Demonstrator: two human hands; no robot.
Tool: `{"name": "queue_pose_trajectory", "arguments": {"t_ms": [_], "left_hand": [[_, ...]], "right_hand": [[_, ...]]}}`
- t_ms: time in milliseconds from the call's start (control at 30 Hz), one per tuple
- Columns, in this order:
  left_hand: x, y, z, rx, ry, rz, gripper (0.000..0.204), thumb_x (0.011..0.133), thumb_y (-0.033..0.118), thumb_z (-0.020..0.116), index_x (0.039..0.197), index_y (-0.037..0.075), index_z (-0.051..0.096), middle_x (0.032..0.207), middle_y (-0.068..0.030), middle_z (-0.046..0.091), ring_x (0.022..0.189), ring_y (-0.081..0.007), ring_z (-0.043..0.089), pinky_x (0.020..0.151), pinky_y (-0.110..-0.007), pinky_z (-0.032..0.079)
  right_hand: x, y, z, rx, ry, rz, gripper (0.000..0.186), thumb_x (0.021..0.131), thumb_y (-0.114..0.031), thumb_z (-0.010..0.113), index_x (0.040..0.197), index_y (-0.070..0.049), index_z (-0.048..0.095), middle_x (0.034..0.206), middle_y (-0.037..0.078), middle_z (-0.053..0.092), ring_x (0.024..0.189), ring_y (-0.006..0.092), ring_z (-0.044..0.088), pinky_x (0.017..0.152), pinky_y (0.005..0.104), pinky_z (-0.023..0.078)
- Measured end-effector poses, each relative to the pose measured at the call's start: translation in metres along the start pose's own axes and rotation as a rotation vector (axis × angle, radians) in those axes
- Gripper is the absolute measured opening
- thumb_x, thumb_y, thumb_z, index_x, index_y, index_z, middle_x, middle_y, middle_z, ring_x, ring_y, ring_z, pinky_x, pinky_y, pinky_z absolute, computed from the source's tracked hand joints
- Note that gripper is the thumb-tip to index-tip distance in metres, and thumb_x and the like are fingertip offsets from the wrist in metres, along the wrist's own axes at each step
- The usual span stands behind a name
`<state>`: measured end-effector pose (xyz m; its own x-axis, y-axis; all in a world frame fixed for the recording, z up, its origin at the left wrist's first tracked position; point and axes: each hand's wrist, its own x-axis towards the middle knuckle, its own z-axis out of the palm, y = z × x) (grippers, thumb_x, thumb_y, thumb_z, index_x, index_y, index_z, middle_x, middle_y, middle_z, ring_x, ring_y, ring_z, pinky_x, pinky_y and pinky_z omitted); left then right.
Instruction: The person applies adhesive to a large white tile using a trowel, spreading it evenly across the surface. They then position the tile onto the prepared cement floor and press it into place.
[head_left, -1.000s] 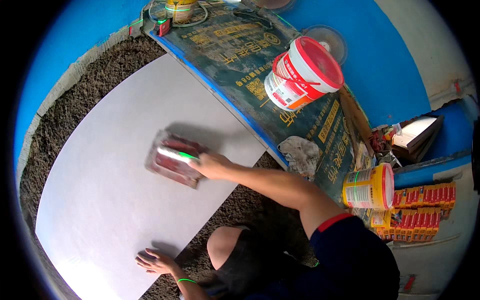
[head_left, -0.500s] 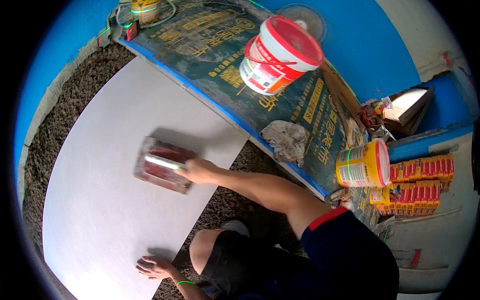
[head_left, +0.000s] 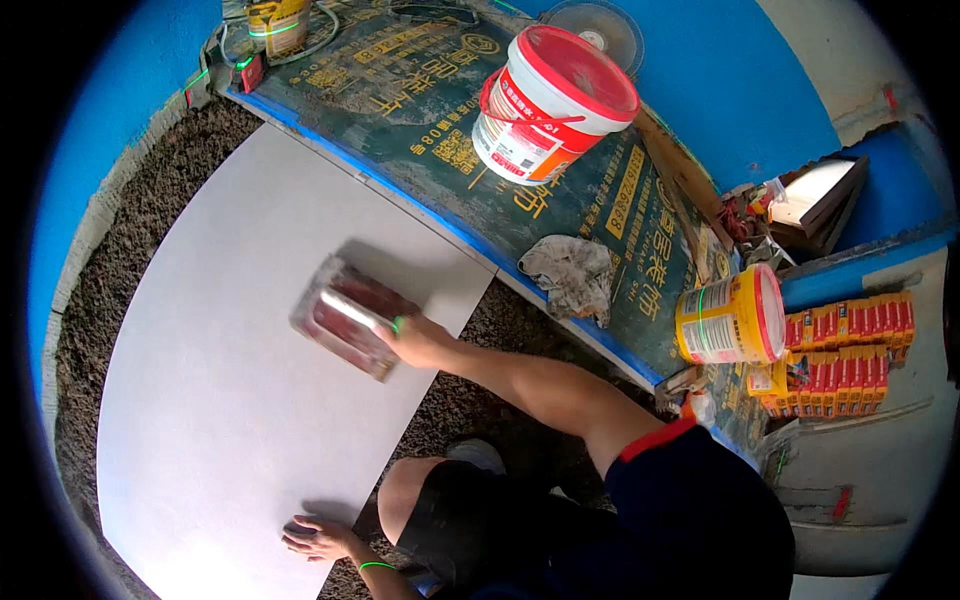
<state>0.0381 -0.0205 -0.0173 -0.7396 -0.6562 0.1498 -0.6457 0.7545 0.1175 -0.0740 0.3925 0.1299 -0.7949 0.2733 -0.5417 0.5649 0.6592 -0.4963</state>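
My right hand is closed round the silver handle of a rectangular rubber-faced float, reddish-brown and smeared by motion, on a large pale tile. My left hand rests on the tile's lower part near its right edge, fingers spread, with nothing held. The tile lies on dark, crumbly mortar, which shows along its curved left side and beside my bent knee.
A dark green protective sheet with blue tape borders the tile, carrying a red-lidded white bucket, a crumpled rag and yellow buckets. Stacked orange-red packets stand right. A laser tool sits top left, beside blue walls.
The float in my right hand has shifted back and forth over the tile. The view has moved, so the sheet and buckets appear higher and farther left. My left hand stays on the tile.
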Motion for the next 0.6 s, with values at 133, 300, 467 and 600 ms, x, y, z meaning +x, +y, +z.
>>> {"name": "queue_pose_trajectory", "arguments": {"t_ms": [133,300,467,600], "left_hand": [[0.01,0.0,-0.004,0.06,0.02,-0.024,0.067,0.096,0.062,0.033,0.14,0.012,0.046,0.147,-0.0094,0.04,0.139,-0.0267,0.033,0.107,-0.056,0.026],[0.006,-0.003,-0.004,0.072,-0.022,-0.026,0.071,0.096,0.063,0.032,0.143,0.01,0.041,0.149,-0.0094,0.037,0.14,-0.0268,0.031,0.108,-0.056,0.025],[-0.011,0.01,-0.003,0.111,-0.053,0.018,0.07,0.097,0.06,0.033,0.143,0.009,0.039,0.15,-0.0104,0.036,0.14,-0.0275,0.03,0.108,-0.055,0.027],[-0.007,0.011,-0.003,0.189,-0.031,0.042,0.071,0.097,0.061,0.031,0.144,0.009,0.038,0.151,-0.0108,0.034,0.141,-0.0274,0.028,0.109,-0.054,0.026]], "right_hand": [[0.007,-0.077,-0.03,0.12,0.049,-0.243,0.062,0.098,-0.051,0.037,0.081,0.004,0.062,0.064,0.022,0.063,0.062,0.0399,0.065,0.059,0.0479,0.052],[-0.115,-0.046,-0.067,0.088,0.271,-0.45,0.05,0.095,-0.047,0.049,0.094,0.002,0.059,0.065,0.02,0.063,0.06,0.0395,0.064,0.056,0.0471,0.051],[-0.035,0.075,0.016,-0.13,0.075,-0.03,0.064,0.097,-0.055,0.038,0.094,0.005,0.061,0.074,0.026,0.064,0.071,0.0421,0.065,0.064,0.0497,0.052],[0.022,0.016,-0.004,0.07,0.028,-0.06,0.069,0.1,-0.053,0.029,0.074,0.0,0.064,0.062,0.018,0.062,0.058,0.0348,0.063,0.058,0.0488,0.05]]}}
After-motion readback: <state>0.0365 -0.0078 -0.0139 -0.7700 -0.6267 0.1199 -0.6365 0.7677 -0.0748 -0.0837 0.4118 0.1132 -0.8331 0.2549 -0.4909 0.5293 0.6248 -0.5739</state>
